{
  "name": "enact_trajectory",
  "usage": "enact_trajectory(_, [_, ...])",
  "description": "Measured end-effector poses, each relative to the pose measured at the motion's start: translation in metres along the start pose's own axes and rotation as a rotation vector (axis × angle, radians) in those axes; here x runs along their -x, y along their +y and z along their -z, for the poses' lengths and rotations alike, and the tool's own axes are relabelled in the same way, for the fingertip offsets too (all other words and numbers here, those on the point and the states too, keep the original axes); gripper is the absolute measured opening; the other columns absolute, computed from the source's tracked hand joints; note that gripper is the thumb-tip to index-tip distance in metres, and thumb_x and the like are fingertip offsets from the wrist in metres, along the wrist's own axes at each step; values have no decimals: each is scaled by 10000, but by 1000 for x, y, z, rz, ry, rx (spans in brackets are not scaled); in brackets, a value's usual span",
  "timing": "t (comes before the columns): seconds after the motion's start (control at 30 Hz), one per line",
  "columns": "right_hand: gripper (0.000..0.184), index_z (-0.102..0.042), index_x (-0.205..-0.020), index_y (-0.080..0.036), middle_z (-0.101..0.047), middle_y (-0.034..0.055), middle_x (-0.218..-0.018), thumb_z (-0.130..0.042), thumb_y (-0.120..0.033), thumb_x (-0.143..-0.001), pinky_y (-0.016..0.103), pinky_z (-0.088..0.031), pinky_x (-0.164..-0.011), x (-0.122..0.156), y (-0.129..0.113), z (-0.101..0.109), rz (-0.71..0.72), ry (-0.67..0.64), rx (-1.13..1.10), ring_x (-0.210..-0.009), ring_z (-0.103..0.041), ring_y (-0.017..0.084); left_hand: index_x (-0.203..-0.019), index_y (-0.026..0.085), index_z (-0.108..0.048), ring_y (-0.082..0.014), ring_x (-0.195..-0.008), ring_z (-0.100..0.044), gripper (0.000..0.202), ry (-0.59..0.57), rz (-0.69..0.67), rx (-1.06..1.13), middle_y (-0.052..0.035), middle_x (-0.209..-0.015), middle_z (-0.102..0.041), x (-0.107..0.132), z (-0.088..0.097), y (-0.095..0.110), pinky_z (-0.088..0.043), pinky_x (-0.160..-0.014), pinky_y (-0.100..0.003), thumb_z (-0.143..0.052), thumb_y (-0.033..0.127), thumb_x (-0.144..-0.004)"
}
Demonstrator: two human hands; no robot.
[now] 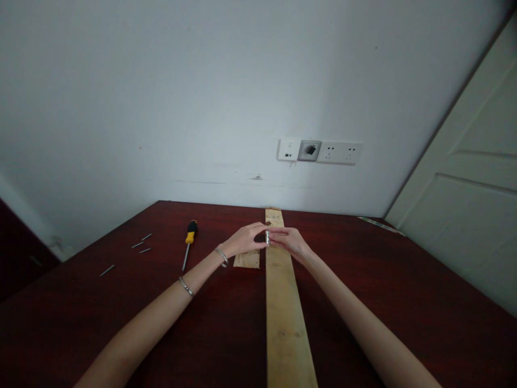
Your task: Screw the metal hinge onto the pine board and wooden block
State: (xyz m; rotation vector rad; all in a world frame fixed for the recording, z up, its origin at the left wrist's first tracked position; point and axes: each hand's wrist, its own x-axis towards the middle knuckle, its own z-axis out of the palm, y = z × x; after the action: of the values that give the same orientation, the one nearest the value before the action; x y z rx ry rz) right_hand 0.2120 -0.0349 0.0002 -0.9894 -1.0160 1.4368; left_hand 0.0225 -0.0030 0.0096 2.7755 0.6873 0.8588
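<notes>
Above the far part of a long pale wooden plank [283, 302], my two hands meet around a small silver hinge [267, 237], held upright with its banded barrel showing. My left hand [244, 240] pinches it from the left between thumb and fingers. From the right, the fingers of my right hand [288, 241] close on its other side. Under my left hand lies a short piece of wood [247, 261], partly covered by the hand. Whether the hinge touches the plank I cannot tell.
A black and yellow screwdriver [190, 237] lies left of my left hand. Several screws [107, 270] are scattered farther left on the dark red tabletop [194, 334]. Behind the table rises a white wall with sockets [338, 153]; a pale door [476, 183] stands at the right.
</notes>
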Motion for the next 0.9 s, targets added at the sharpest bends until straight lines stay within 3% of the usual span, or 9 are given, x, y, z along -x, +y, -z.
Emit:
enact_trajectory(0.33, [286, -706, -810, -123, -733, 36, -722, -816, -140, -547, 230, -574, -646, 3, -2, -5, 10, 44, 43, -636, -676, 127, -1363, 168, -392, -239, -1197, -540, 713, 66, 49, 72, -129, -1319, -547, 0, -5, 1, -434, -1015, -387, -734, 323, -758])
enact_trajectory(0.63, [321, -698, -800, -133, -729, 26, -699, -827, -149, -507, 236, -571, -641, 0, -1, -4, 26, 68, 52, -632, -675, 133, -1399, 172, -282, -249, -1232, -510, 693, 94, -162, -158, -153, -1363, -498, 6, -9, -3, -441, -1020, -417, -655, 329, -836])
enact_trajectory(0.9, [288, -692, -787, -139, -727, 19, -697, -822, -149, -530, 211, -567, -619, 4, -5, -6, 39, 78, 38, -619, -668, 119, -1380, 190, -287, -226, -1282, -458, 636, 181, -78, -18, -134, -1366, -494, 7, -12, 6, -403, -1067, -419, -623, 297, -850])
